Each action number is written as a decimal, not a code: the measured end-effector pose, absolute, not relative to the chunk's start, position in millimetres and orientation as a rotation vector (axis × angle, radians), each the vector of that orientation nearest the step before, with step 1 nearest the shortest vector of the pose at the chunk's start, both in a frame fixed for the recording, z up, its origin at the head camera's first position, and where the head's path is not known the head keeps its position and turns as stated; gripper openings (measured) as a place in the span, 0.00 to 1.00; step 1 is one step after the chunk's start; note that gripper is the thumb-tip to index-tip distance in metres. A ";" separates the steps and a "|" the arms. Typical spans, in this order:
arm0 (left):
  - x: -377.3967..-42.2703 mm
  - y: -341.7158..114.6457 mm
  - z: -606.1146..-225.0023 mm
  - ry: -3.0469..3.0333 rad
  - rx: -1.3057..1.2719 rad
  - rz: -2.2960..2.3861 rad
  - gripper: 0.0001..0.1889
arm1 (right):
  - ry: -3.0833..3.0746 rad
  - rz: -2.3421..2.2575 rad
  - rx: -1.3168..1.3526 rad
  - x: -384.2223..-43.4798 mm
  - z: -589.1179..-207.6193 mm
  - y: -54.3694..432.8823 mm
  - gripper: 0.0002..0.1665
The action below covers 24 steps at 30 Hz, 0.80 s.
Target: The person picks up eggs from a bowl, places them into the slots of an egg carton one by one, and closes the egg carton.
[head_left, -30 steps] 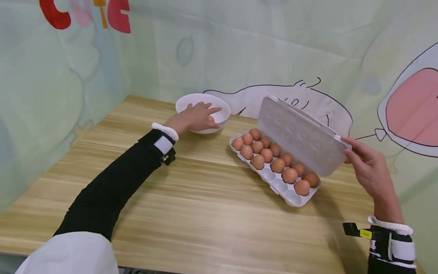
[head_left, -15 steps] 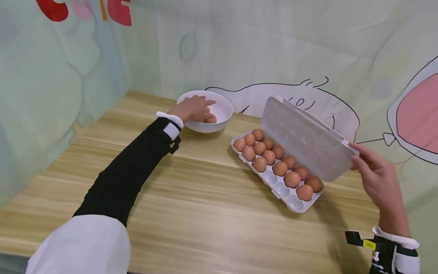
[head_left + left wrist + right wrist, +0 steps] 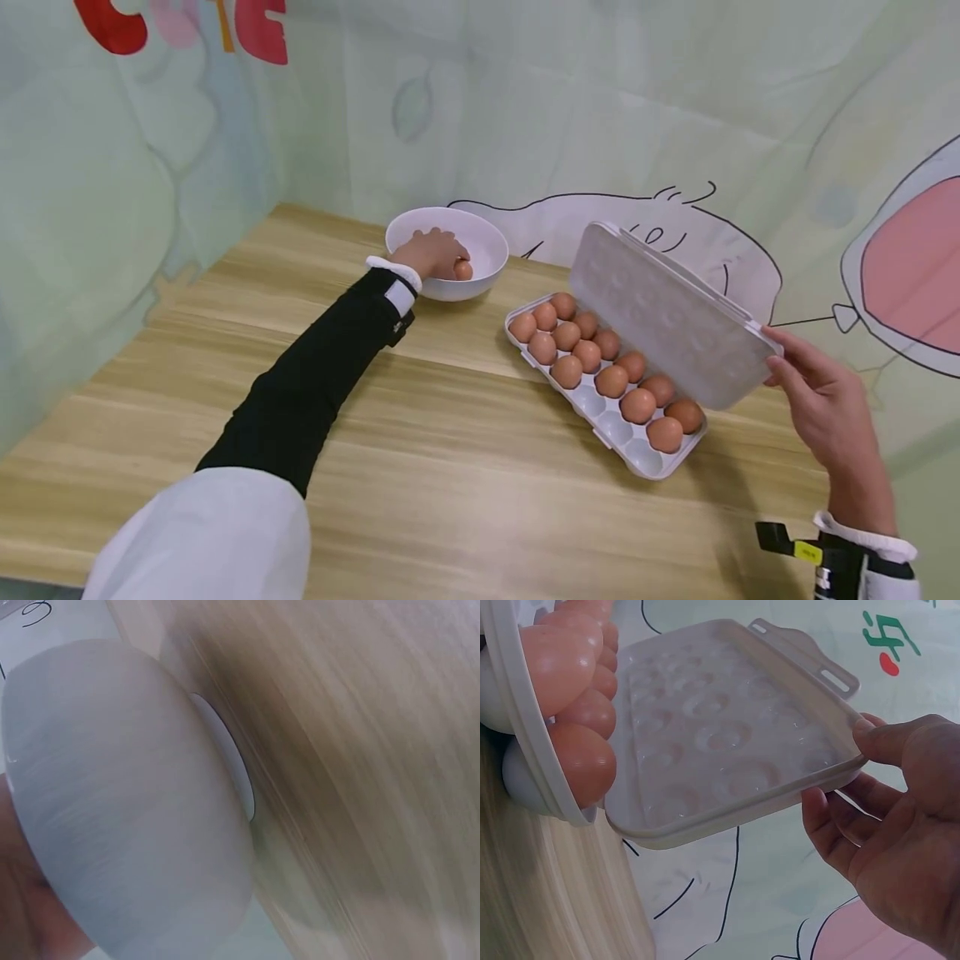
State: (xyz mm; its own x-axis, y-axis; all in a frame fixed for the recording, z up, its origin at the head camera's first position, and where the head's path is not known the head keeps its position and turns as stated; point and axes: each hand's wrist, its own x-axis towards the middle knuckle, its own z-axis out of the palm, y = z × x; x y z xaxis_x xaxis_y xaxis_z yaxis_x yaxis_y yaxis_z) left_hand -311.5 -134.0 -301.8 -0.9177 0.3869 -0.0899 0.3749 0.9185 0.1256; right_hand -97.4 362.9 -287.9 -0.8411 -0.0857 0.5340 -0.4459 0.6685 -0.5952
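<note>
My left hand point(image 3: 432, 252) reaches down into a white bowl point(image 3: 491, 247) at the back of the table. Its fingers curl down around a brown egg point(image 3: 463, 269), which shows at the thumb side; the fingertips are hidden. In the left wrist view the bowl's outer wall point(image 3: 127, 795) covers most of the hand. At the right stands an egg carton point(image 3: 600, 435) with brown eggs, several in rows, and three bare hollows along its front side. My right hand point(image 3: 828, 408) pinches the corner of its raised lid point(image 3: 667, 321), thumb point(image 3: 889, 739) on the inner side.
The wooden table point(image 3: 450, 500) runs up to a printed cloth backdrop point(image 3: 525, 100) at the back and left. The bowl stands close to the back edge, left of the carton. The tilted lid rises behind the carton's eggs.
My left hand has lowered into the bowl, and its spread fingers have bent down over the egg. My right hand keeps holding the lid up.
</note>
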 end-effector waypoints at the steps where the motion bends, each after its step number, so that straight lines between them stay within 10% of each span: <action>1: -311.4 -132.9 -304.1 2.977 0.593 0.159 0.19 | -2.420 1.037 0.413 -97.3 -288.7 363.1 0.24; 9: -322.3 -120.9 -312.5 3.084 0.714 0.240 0.11 | -2.437 1.006 0.354 -87.5 -292.0 372.8 0.24; 24: -295.0 -86.8 -283.2 2.873 0.835 1.392 0.27 | -2.410 1.005 0.379 -92.5 -293.7 373.9 0.23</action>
State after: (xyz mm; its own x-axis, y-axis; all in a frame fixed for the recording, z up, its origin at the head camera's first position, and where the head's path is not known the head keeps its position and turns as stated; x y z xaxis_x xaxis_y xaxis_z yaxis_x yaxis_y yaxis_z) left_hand -295.0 -86.8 -283.2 -0.8603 0.3715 0.3491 0.5042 0.5192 0.6901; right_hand -92.5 373.9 -293.7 -0.8373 -0.0620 0.5432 -0.4297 0.6890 -0.5837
